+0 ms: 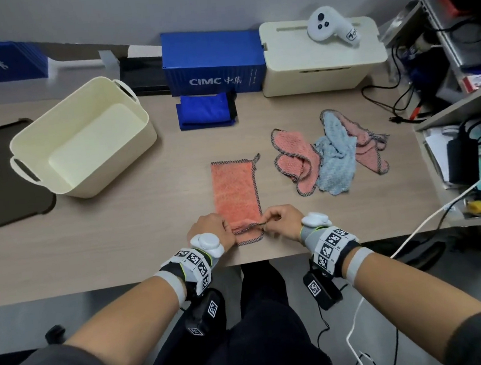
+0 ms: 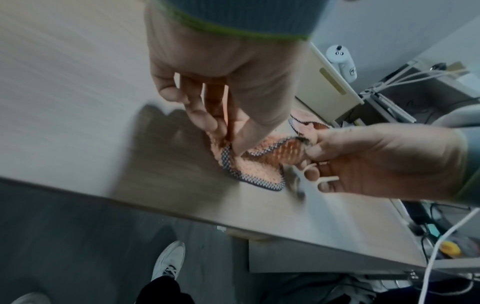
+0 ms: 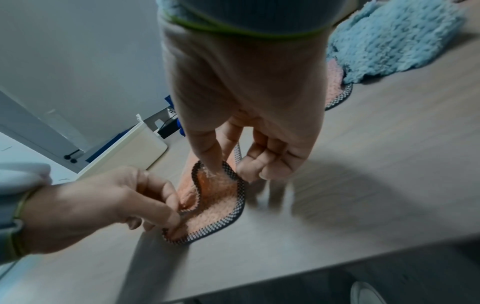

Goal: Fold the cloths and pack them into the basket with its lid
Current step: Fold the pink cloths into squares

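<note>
An orange cloth (image 1: 235, 190) with a dark checked hem lies as a long strip near the table's front edge. My left hand (image 1: 212, 228) pinches its near left corner (image 2: 228, 152). My right hand (image 1: 280, 219) pinches the near right corner (image 3: 221, 172), and that end is lifted off the table. The cream basket (image 1: 84, 137) stands open and empty at the left. Its dark lid (image 1: 0, 180) lies flat beside it. A pile of pink cloths (image 1: 295, 157) and a light blue cloth (image 1: 336, 156) sits to the right.
A folded blue cloth (image 1: 207, 111) lies in front of a blue box (image 1: 213, 62). A cream box (image 1: 321, 56) with a white controller (image 1: 327, 26) on it stands at the back. Shelves with cables (image 1: 465, 104) border the right side.
</note>
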{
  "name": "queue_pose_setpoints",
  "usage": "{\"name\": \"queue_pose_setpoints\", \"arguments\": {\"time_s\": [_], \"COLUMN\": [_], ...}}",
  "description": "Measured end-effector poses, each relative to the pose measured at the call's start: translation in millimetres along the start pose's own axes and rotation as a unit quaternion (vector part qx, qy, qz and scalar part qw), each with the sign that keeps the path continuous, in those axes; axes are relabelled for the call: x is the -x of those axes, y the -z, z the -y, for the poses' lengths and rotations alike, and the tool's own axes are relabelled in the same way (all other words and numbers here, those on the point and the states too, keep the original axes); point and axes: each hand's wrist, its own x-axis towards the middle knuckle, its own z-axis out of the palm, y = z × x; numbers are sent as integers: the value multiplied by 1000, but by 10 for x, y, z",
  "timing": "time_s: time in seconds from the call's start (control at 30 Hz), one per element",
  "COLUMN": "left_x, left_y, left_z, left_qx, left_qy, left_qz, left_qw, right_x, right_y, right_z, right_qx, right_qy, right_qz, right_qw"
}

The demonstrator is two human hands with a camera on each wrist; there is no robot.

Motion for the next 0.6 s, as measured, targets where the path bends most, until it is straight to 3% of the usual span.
{"name": "queue_pose_setpoints", "arguments": {"time_s": [0.1,0.23,0.37,0.47,0.6], "left_x": [61,120,125,59,40], "left_y": [13,49,22,82,47], "left_z": [130,299,344,357,328], "left_qx": [36,36,3,32,52], "left_qy": [32,68,76,99,138], "left_qz": [-1,52,92,52,-1], "left_qw": [999,996,993,993,989], "right_x": [32,89,99,96,114], "right_y": [-38,-123,-217,-230,-362], "right_z": [-20,-27,-44,14,151], "right_qx": [20,55,84,113,170], "right_qy": [-25,-33,-54,-93,-134], "right_qz": [2,11,-41,-84,-89], "right_qw": [999,998,994,986,972]}}
